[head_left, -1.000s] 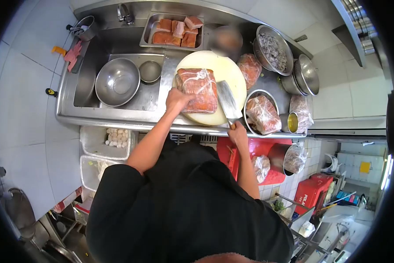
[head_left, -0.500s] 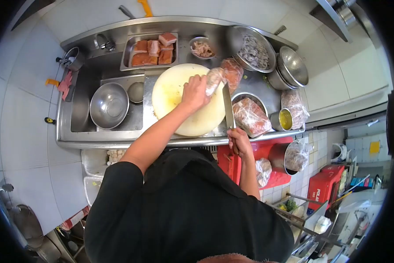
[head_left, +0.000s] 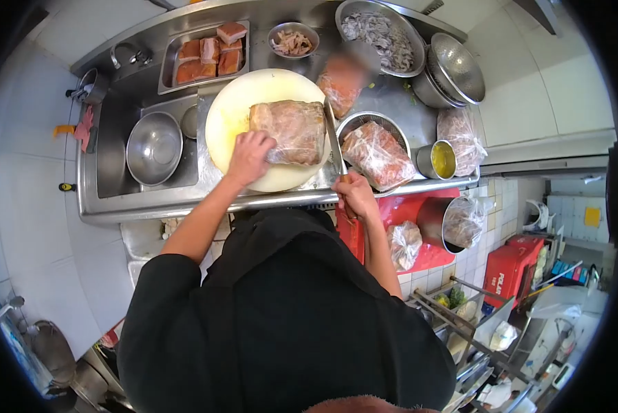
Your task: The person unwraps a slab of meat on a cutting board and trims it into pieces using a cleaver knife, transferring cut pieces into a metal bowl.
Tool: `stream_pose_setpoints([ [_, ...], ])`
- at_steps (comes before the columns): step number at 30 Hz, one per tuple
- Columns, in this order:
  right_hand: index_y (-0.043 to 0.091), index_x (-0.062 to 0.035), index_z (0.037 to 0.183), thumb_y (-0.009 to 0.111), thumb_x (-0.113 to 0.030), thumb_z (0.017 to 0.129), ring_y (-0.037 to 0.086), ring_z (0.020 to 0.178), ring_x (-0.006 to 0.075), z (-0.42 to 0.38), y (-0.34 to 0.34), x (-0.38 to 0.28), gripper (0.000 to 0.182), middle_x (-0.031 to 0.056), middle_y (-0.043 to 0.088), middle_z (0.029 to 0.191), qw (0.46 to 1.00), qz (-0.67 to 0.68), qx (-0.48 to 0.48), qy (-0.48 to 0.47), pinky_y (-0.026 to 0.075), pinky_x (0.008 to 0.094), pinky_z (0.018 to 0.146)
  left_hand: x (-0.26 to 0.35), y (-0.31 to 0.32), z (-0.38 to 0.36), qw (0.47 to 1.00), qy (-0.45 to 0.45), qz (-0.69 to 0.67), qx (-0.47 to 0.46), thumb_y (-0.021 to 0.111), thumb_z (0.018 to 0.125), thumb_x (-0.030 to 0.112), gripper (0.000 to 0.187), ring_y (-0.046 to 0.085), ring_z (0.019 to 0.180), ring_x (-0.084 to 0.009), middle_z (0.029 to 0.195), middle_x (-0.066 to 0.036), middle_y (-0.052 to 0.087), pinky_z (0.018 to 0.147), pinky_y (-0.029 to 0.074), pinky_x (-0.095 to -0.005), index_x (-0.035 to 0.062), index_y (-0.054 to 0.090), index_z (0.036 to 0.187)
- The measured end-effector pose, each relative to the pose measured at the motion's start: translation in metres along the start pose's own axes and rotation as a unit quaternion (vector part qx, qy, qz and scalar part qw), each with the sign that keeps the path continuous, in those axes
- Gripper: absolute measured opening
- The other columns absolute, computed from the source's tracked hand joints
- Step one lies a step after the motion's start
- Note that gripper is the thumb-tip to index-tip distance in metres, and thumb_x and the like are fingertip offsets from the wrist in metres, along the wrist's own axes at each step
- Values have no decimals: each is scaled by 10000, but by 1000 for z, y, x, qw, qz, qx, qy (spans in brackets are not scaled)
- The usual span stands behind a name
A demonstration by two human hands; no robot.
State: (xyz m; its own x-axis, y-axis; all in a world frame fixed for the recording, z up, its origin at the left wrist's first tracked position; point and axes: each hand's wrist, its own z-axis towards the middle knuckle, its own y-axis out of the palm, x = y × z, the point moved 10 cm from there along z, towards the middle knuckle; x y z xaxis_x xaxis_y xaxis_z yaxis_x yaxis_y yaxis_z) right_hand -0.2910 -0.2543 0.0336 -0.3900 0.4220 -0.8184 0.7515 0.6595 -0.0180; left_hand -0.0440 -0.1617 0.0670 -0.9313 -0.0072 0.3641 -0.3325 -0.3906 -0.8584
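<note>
A large slab of meat (head_left: 291, 131), which seems to be in clear plastic wrap, lies flat on the round, pale cutting board (head_left: 228, 103). At the slab's near left corner, the curled fingers of my left hand (head_left: 252, 155) grip its edge. My right hand (head_left: 355, 194) is closed around the handle of a long knife (head_left: 333, 136). The blade points away from me along the board's right side, close beside the slab's right edge.
Right of the board, plastic-wrapped meat (head_left: 377, 157) sits in a colander, beside a pot of yellow liquid (head_left: 443, 160). Behind are a tray of meat blocks (head_left: 209, 54), a bowl of meat pieces (head_left: 294, 41) and a large bowl of grey strips (head_left: 384, 41). A metal bowl (head_left: 155, 148) stands in the left sink.
The slab, earlier at the board's far right edge under my left hand, now lies flat across the board. My left hand has come nearer and left. The view has shifted; the knife stays in my right hand.
</note>
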Motion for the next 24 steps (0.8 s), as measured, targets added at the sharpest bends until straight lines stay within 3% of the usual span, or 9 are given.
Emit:
stream_pose_setpoints([
  [5, 583, -33, 989, 664, -57, 879, 541, 515, 118, -1, 10, 23, 139, 27, 569, 693, 996, 76, -42, 37, 464, 277, 477, -49, -30, 0, 998, -56, -3, 13, 783, 647, 65, 529, 581, 1078, -307, 1164, -82, 599, 928, 464, -439, 97, 619, 1149],
  [8, 587, -39, 1055, 661, -58, 884, 552, 540, 119, 1, 3, 37, 187, 30, 581, 730, 996, 59, -54, 44, 472, 279, 496, -115, -28, -20, 957, -243, -86, 134, 796, 727, 88, 486, 636, 1024, -337, 1191, -123, 614, 862, 515, -439, 92, 627, 1183],
  [9, 589, -41, 1079, 661, -58, 884, 556, 549, 119, 0, 4, 39, 208, 30, 584, 742, 996, 54, -53, 46, 474, 280, 502, -136, -33, -27, 913, -348, -126, 174, 776, 834, 173, 322, 673, 959, -393, 1087, -158, 677, 819, 546, -435, 80, 684, 1129],
  [12, 576, -16, 1150, 626, -44, 908, 570, 535, 127, -6, 8, 39, 249, 40, 600, 756, 997, 22, -13, 71, 498, 270, 509, -197, 10, -16, 883, -438, -171, -7, 753, 878, 237, 379, 707, 834, -279, 1010, -150, 715, 753, 553, -366, 34, 672, 1188],
  [13, 569, -23, 1183, 646, -79, 927, 576, 547, 129, -10, 11, 39, 274, 36, 598, 774, 997, 18, -8, 79, 504, 269, 512, -185, 15, -5, 919, -371, -114, -73, 712, 925, 274, 369, 711, 792, -223, 929, -122, 730, 708, 563, -365, -7, 666, 1160],
  [16, 573, -37, 1193, 668, -127, 944, 572, 545, 127, -9, 12, 46, 281, 24, 584, 759, 997, 36, 42, 56, 506, 272, 511, -168, 47, -8, 836, -406, -346, -129, 724, 920, 229, 318, 710, 806, -179, 919, -113, 722, 675, 571, -341, -30, 652, 1091],
  [19, 569, -59, 1140, 675, -160, 960, 540, 503, 122, -9, 14, 48, 233, 13, 555, 701, 996, 32, 79, 34, 480, 280, 454, -154, 56, -21, 738, -474, -474, -83, 750, 899, 155, 250, 707, 795, -173, 904, -116, 708, 665, 575, -306, -22, 626, 1026],
  [22, 565, -55, 1056, 667, -183, 974, 507, 451, 118, -12, 21, 34, 183, 10, 530, 636, 993, 16, 115, 7, 434, 280, 399, -134, 62, -24, 745, -423, -514, -24, 767, 865, 76, 234, 698, 753, -172, 881, -115, 706, 653, 570, -283, -23, 601, 997],
  [24, 565, -42, 1053, 658, -167, 972, 495, 427, 122, -13, 22, 24, 176, 17, 513, 599, 989, -2, 150, -5, 410, 285, 385, -104, 62, -31, 767, -377, -510, -96, 776, 868, 87, 232, 690, 716, -162, 844, -95, 701, 634, 563, -275, -17, 611, 993],
])
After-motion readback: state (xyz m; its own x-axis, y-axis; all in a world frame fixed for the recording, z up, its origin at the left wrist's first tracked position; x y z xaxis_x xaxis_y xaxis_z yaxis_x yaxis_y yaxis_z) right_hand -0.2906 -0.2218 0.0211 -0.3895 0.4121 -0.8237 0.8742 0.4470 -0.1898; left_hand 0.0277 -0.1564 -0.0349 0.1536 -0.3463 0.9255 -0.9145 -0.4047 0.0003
